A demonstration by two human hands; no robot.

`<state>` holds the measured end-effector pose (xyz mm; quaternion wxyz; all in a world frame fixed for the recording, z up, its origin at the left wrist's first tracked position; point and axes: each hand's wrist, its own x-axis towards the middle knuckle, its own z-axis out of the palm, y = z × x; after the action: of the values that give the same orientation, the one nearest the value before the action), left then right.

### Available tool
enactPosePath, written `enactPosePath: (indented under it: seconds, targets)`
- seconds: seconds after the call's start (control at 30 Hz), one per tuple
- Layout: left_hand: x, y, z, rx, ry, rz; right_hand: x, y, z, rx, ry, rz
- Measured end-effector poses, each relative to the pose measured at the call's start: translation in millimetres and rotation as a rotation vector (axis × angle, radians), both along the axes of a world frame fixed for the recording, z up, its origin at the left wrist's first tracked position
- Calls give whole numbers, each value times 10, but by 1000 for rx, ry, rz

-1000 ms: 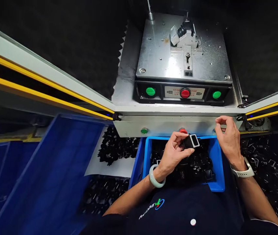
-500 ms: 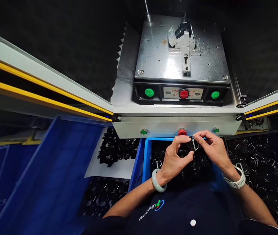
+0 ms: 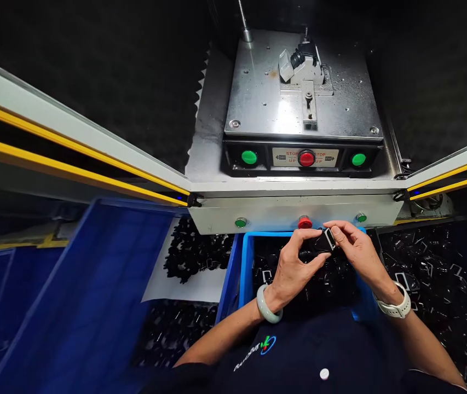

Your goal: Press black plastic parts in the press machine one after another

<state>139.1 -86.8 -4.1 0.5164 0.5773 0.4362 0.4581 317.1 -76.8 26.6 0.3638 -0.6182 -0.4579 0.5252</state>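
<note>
Both hands meet over a small blue bin of black plastic parts, just below the machine's front panel. My left hand pinches a small black buckle part with a silvery rectangular frame. My right hand has its fingertips closed on the same part from the right. A pale bangle sits on my left wrist and a white watch on my right wrist.
A press machine with a steel plate and a fixture stands ahead, with green and red buttons on its front. A large blue crate lies at left. Piles of black parts lie right and left of the bin.
My right hand came down from the machine's front edge to the part held by my left hand, and both now grip it. The view shifted slightly.
</note>
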Motion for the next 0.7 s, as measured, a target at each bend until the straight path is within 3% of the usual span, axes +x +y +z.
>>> enactPosePath:
  seconds: [0.3, 0.57, 0.7]
  targets:
    - [64, 65, 66, -282, -214, -74, 33, -93, -50, -31, 43, -100]
    - [174, 68, 111, -214, -241, 58, -56, -104, -177, 71, 33, -160]
    - [186, 106, 102, -270, -212, 82, -96, -115, -251, 46, 72, -147]
